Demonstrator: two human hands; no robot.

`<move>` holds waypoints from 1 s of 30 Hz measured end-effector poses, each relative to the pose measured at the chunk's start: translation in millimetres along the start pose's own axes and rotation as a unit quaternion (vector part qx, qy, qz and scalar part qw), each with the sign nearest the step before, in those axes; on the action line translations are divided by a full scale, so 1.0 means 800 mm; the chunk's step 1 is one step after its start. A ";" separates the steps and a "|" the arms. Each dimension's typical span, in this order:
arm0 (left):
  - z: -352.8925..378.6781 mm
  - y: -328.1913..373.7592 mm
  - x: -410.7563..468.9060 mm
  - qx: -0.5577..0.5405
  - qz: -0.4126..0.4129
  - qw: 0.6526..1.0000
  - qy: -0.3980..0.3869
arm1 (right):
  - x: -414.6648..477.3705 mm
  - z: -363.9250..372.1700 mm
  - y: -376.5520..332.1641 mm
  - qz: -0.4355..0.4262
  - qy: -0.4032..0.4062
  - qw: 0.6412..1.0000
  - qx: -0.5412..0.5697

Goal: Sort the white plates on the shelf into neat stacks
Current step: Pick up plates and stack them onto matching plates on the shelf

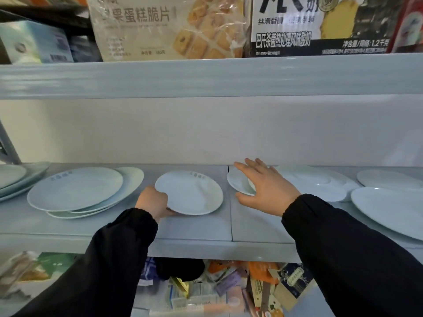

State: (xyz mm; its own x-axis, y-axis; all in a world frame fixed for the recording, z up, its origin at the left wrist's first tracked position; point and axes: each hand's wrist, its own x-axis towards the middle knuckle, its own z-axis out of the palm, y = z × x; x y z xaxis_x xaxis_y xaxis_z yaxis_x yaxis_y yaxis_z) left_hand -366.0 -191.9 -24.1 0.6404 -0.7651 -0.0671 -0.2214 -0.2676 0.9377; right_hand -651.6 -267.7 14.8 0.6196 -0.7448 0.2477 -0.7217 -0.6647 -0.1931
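Head view: our left hand (152,201) grips the lettered plate (190,194) at its eight o'clock rim, the matching stack (75,188) lying at its nine o'clock, nearer this hand than our open, spread right hand (266,187).

Snack bag (164,28) — "蛋糕脆片"; yogurt carton (320,26) — "1.2千克".

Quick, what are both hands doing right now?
Left hand: grips the middle plate by its rim.
Right hand: open, fingers spread over a small plate.
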 end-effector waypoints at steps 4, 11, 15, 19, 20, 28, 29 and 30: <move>-0.006 -0.009 0.002 0.171 0.037 0.985 -0.006 | 0.007 0.007 0.005 0.015 -0.005 1.000 -0.004; 0.002 -0.006 0.002 0.357 0.097 0.927 -0.053 | 0.015 0.020 0.018 0.050 -0.021 0.998 -0.009; -0.002 -0.013 0.016 0.335 0.131 0.931 -0.057 | 0.017 0.024 0.021 0.057 -0.025 0.998 -0.010; -0.006 -0.010 0.017 0.329 0.178 0.925 -0.062 | 0.017 0.025 0.029 0.066 -0.022 0.997 -0.020; -0.006 -0.009 0.017 0.336 0.200 0.918 -0.063 | 0.016 0.024 0.032 0.071 -0.022 0.997 -0.024; 0.023 0.004 -0.001 0.447 0.331 0.827 -0.080 | -0.005 0.008 0.095 0.135 -0.020 0.990 -0.044; 0.028 0.006 -0.005 0.455 0.336 0.821 -0.081 | -0.008 0.005 0.104 0.144 -0.024 0.988 -0.046; 0.034 0.009 -0.008 0.461 0.339 0.816 -0.081 | -0.012 0.002 0.112 0.151 -0.031 0.987 -0.049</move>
State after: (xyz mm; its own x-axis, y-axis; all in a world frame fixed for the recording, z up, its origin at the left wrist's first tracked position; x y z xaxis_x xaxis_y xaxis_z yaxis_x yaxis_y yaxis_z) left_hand -391.3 -204.7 -26.3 0.0510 -0.9676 0.2471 -0.9915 -0.0195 0.1285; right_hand -721.7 -320.5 -6.7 0.3866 -0.9126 0.1334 -0.9011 -0.4045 -0.1559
